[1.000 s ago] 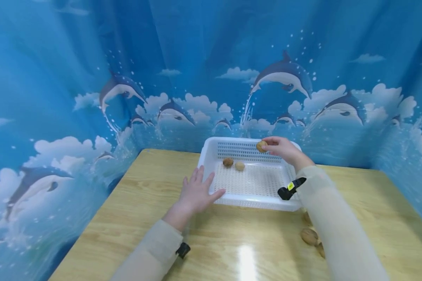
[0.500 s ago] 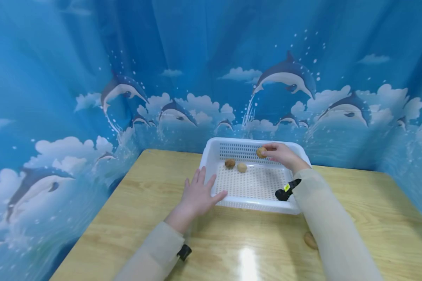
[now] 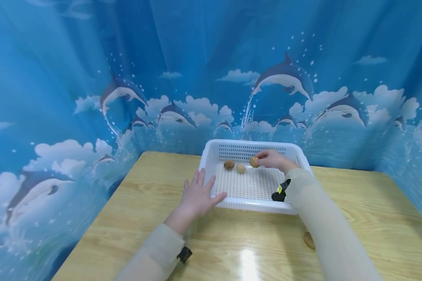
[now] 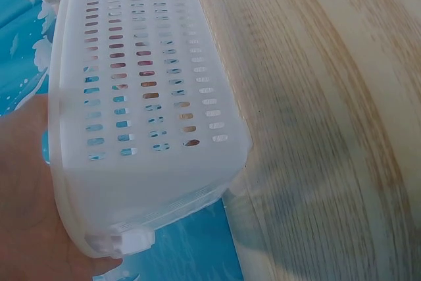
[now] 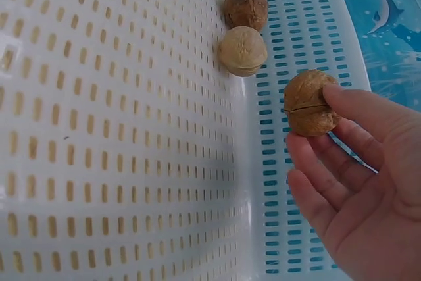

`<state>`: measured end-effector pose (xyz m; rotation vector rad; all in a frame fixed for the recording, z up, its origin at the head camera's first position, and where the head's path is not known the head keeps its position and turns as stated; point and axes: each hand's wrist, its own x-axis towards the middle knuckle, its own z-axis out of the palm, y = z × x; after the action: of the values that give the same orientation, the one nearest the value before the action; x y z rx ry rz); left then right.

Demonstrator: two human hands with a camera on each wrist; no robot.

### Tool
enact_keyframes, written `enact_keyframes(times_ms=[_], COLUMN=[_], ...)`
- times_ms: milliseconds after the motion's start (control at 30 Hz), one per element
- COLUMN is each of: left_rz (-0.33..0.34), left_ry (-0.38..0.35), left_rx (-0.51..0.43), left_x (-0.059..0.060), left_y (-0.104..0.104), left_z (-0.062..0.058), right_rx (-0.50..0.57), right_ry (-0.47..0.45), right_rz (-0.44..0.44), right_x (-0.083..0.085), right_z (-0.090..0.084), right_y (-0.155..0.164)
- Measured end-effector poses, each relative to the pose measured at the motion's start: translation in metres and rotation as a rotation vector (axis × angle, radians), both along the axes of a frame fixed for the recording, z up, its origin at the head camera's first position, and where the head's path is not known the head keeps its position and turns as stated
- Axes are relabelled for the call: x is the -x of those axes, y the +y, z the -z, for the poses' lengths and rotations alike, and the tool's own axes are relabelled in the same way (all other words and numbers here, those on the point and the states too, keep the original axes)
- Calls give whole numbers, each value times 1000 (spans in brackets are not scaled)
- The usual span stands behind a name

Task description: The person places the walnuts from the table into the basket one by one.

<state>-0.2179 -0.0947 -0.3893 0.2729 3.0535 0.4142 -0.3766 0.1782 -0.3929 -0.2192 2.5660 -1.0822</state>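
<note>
Inside the white plastic basket (image 3: pixel 260 205), my right hand (image 3: pixel 272 160) pinches a brown walnut (image 5: pixel 309 103) between thumb and fingers, near the back wall. Two more walnuts lie side by side on the basket floor to its left: a dark brown walnut (image 5: pixel 246 7) and a pale walnut (image 5: pixel 242 51). My left hand (image 3: pixel 198 195) rests on the basket's front left corner, fingers spread and straight. In the left wrist view part of that hand (image 4: pixel 29 195) lies along the rim, its fingertips mostly out of sight.
Another walnut (image 3: pixel 309 240) lies on the wooden table (image 3: pixel 140 218), partly hidden by the right sleeve (image 3: pixel 327 222). A blue curtain (image 3: pixel 183 70) with dolphins hangs behind and at both sides of the table.
My right hand has lowered the walnut from the back rim into the basket, moving slightly left toward the other two. The left hand stays at the corner.
</note>
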Motion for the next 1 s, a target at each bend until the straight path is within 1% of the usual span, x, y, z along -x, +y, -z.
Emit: enact_keyframes(times_ms=[67, 200, 433, 567, 667, 767, 867, 1000], left_rz=[-3, -1, -6, -3, -2, -2, -4, -11], left_ry=[0, 7, 1, 0, 0, -5, -10, -18], left_rx=[-3, 0, 24, 26, 28, 21, 14, 16], left_x=[0, 1, 2, 2, 2, 2, 3, 3], left_y=[0, 0, 0, 0, 0, 0, 0, 0], left_z=[1, 3, 3, 3, 3, 2, 1, 1], right_rx=[-14, -12, 68, 81, 80, 86, 68, 77], right_ry=[7, 8, -30, -32, -19, -12, 3, 14], right_rz=[-16, -12, 13, -11, -41, -48, -39, -53], right_x=[0, 0, 5, 2, -4, -9, -15, -26], right_z=[1, 3, 2, -7, -20, -34, -47, -57], right_y=[-1, -1, 5, 9, 15, 25, 36, 50])
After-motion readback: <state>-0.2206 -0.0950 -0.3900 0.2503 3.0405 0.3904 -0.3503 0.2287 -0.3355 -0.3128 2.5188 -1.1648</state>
